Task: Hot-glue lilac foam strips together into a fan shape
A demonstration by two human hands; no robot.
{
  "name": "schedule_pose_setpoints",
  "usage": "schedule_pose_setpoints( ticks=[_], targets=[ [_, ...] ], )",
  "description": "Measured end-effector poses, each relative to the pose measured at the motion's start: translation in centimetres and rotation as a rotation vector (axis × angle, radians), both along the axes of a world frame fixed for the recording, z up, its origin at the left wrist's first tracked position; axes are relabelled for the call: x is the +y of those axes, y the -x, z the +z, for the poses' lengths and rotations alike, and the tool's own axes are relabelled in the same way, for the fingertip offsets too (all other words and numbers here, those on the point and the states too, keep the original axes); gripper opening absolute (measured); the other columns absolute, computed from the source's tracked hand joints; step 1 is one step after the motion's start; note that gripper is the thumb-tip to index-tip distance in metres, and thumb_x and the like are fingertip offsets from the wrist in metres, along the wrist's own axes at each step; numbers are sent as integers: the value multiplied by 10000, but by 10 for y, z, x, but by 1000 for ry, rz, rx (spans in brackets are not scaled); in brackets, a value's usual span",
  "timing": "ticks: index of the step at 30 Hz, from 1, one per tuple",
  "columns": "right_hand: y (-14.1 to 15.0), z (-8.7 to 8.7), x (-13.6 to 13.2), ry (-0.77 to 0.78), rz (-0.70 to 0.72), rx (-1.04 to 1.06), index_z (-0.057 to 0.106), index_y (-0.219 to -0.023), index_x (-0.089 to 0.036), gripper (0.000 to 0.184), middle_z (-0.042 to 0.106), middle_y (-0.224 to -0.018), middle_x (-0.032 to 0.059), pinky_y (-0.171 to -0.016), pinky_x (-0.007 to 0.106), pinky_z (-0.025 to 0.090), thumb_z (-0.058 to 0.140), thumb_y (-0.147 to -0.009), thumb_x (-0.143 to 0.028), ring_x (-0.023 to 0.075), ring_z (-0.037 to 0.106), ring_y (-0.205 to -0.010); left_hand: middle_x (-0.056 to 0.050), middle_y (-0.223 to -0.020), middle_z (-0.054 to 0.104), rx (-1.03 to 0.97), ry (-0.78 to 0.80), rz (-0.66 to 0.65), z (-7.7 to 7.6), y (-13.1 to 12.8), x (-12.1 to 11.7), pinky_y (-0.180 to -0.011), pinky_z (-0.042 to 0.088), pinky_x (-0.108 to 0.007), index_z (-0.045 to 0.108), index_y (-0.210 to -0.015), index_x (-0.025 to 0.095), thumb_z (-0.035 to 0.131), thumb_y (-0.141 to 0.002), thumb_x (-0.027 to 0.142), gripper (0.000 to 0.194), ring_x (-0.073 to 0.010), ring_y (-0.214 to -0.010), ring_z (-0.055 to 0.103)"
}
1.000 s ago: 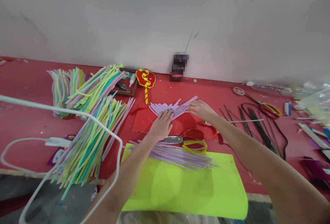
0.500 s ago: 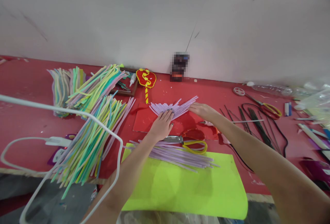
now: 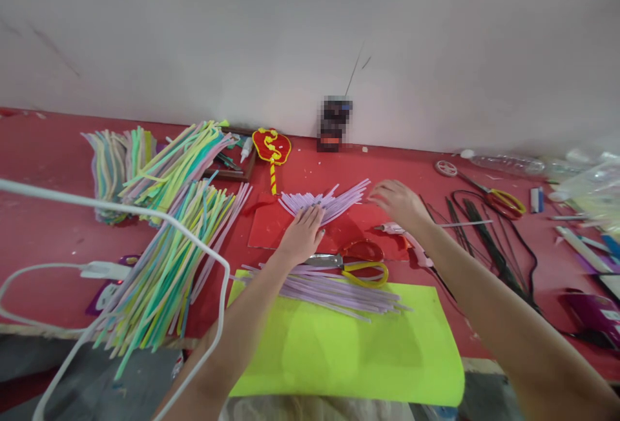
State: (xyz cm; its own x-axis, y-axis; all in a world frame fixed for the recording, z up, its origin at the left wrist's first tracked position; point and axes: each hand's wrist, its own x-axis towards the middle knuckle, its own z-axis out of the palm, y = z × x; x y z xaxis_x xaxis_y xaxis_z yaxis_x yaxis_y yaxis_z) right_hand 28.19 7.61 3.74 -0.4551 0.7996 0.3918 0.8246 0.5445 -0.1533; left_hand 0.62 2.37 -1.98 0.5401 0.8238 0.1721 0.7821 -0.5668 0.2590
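- Our right hand [image 3: 394, 203] has eased away from the lilac strips [image 3: 336, 205], fingers loosely bent, slightly parted.
- Our left hand [image 3: 303, 232] lies flat on them, fingers slightly spread.
- They fan across the far edge of the red sheet [image 3: 268, 230], well in from the front edge of our bench [image 3: 402, 166].

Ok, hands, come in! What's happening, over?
Left hand: flat on fanned purple stems. Right hand: apart from them, nothing visible held. Nearer scissors and glue gun close by.

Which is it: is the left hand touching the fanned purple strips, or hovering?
Touching: the head view shows the left hand resting on the middle of the fanned purple strips.
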Motion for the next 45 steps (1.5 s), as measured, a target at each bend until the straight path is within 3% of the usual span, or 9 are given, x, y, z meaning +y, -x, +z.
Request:
schedule_pose_setpoints(
  ticks=[4, 8, 11, 14, 20, 25, 33, 38, 45],
  targets=[
    [-23, 11, -45, -94, -330, 221, 654, -821, -199, 263, 640, -810, 53, -704, 307, 452, 510, -865, -414, 183, 576, -725, -119, -1462, 370, -304, 73, 72, 9, 7, 3, -1144, 223, -396, 256, -1425, 124, 321, -916, 197, 518, -186, -1378, 297],
    [-49, -5, -89, -60, -687, 276, 650, -779, -180, 357, 621, -718, 70, -618, 305, 414, 482, -841, -489, 164, 523, -571, -93, -1209, 618, -705, 44, 348, 17, 22, 7, -1001, 397, -327, 551, -1156, 167, 397, -902, 230, 303, -177, -1153, 549],
    [-62, -27, -109, 1, -797, 226, 638, -776, -164, 434, 626, -745, 102, -628, 329, 404, 424, -839, -536, 207, 548, -645, -52, -854, 695, -850, 67, 582, 19, 34, 11, -790, 461, -265, 606, -873, 160, 461, -883, 297, 199, -162, -828, 639],
    [-66, -48, -117, 102, -818, 191, 623, -821, -160, 498, 624, -771, 108, -629, 333, 405, 390, -833, -601, 218, 550, -679, -2, -689, 646, -888, 107, 655, 22, 39, 12, -681, 424, -222, 569, -746, 169, 463, -882, 320, 229, -131, -683, 599],
    [-63, -75, -113, 177, -735, 139, 585, -924, -155, 627, 622, -849, 140, -707, 367, 431, 292, -828, -701, 254, 565, -789, 45, -548, 526, -900, 122, 618, 29, 42, 10, -612, 374, -204, 484, -590, 176, 469, -871, 332, 321, -102, -572, 513],
    [-59, -84, -110, 126, -719, 204, 539, -968, -123, 701, 591, -869, 185, -752, 413, 431, 214, -823, -727, 293, 553, -859, 5, -778, 653, -892, 109, 529, 27, 43, 11, -764, 445, -230, 613, -785, 175, 588, -790, 223, 55, -131, -762, 607],
    [-30, -39, -119, 64, -1022, 403, 490, -1089, -117, 595, 590, -883, 171, -697, 421, 421, 267, -855, -617, 294, 560, -799, -36, -893, 647, -546, 24, 255, 18, 31, 7, -841, 463, -324, 643, -868, 189, 639, -753, 100, 146, -178, -886, 593],
    [4, -8, -113, -4, -925, 504, 475, -1148, -137, 533, 613, -938, 157, -727, 390, 427, 353, -851, -563, 271, 580, -823, -40, -935, 624, -483, 39, 199, 14, 29, 6, -887, 455, -345, 653, -898, 194, 607, -776, 91, 166, -182, -937, 577],
    [47, -23, -91, 120, -791, 580, 520, -1124, -163, 533, 631, -957, 133, -690, 340, 433, 445, -809, -586, 247, 588, -813, -47, -947, 605, -469, 28, 199, 14, 28, 7, -875, 458, -346, 676, -960, 207, 572, -783, 54, 256, -185, -929, 568]
  ],
)
